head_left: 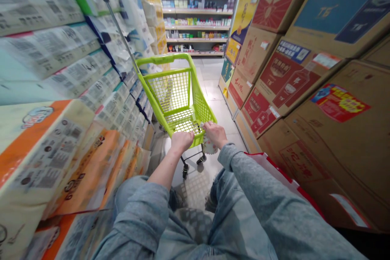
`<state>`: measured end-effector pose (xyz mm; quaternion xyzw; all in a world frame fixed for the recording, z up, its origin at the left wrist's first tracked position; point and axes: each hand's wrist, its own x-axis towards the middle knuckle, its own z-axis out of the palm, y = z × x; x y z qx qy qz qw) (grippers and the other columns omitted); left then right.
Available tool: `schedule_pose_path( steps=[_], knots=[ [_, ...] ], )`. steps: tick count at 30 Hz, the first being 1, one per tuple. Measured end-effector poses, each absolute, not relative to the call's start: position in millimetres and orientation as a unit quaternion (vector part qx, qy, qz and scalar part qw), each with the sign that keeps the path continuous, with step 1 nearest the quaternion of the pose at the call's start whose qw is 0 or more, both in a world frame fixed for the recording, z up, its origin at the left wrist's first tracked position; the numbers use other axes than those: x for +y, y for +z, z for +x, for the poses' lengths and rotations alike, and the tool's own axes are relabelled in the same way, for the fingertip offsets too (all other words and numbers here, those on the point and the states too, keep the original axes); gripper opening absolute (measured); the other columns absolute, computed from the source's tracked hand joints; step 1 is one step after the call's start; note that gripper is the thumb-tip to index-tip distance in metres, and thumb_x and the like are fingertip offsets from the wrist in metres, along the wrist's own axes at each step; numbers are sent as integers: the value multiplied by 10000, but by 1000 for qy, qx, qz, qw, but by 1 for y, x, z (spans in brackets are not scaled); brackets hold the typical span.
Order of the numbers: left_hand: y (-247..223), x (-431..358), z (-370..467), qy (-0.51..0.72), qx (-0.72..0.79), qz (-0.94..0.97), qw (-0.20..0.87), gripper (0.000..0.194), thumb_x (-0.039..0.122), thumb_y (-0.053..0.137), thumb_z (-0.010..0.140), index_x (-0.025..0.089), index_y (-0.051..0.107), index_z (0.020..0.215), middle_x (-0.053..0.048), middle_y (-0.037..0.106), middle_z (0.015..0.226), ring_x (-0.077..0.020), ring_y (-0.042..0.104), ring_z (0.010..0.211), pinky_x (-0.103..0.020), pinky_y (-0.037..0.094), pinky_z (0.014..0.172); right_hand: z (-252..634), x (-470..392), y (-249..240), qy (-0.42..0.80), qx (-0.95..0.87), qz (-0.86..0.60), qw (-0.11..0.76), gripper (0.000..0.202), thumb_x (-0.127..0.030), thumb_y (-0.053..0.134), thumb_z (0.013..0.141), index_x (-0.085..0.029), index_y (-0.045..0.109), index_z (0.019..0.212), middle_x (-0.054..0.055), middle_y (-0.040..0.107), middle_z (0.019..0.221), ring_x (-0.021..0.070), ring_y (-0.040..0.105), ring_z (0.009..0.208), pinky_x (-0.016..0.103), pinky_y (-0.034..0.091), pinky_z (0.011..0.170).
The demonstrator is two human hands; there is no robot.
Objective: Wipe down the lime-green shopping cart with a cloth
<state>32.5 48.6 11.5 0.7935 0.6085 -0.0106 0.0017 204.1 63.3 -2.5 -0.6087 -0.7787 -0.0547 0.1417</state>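
A lime-green plastic shopping cart stands in front of me, its basket made of open mesh. Nothing shows inside the basket. My left hand is closed around the left part of the cart's near edge. My right hand is closed at the near right corner, beside the left one. A small white cloth item with a floral pattern hangs under the right hand; whether the fingers hold it or it is tied there, I cannot tell. A thin metal pole rises from the cart's far left corner.
Stacked tissue packs line the left side, with orange packs close to my left arm. Large cardboard cartons are piled on the right. A red-edged bag is beside my right arm. Product shelves cross the aisle's far end.
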Motion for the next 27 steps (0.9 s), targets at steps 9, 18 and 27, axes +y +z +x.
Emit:
schedule_pose_path(
  steps=[9, 18, 27],
  knots=[
    [6, 53, 35, 4, 620, 784, 7, 633, 404, 167, 943, 122, 725, 842, -141, 713, 851, -253, 671, 853, -345, 483, 719, 208, 77, -7, -55, -713, -686, 137, 271, -283, 341, 963, -162, 583, 940, 103, 631, 902, 157, 600, 732, 252, 413, 630],
    [5, 53, 32, 12, 626, 780, 2, 607, 378, 194, 939, 107, 725, 823, -154, 709, 832, -261, 673, 841, -355, 490, 710, 176, 64, -3, -11, -690, -702, 178, 259, -255, 355, 939, -151, 590, 905, 144, 642, 898, 191, 614, 775, 282, 462, 656],
    [4, 54, 34, 17, 622, 783, -12, 593, 357, 198, 937, 115, 728, 826, -146, 714, 818, -271, 677, 828, -364, 491, 683, 195, 59, -1, 145, -675, -637, 342, 306, -155, 440, 829, -162, 506, 1128, 91, 664, 997, 202, 620, 902, 302, 471, 778]
  ],
)
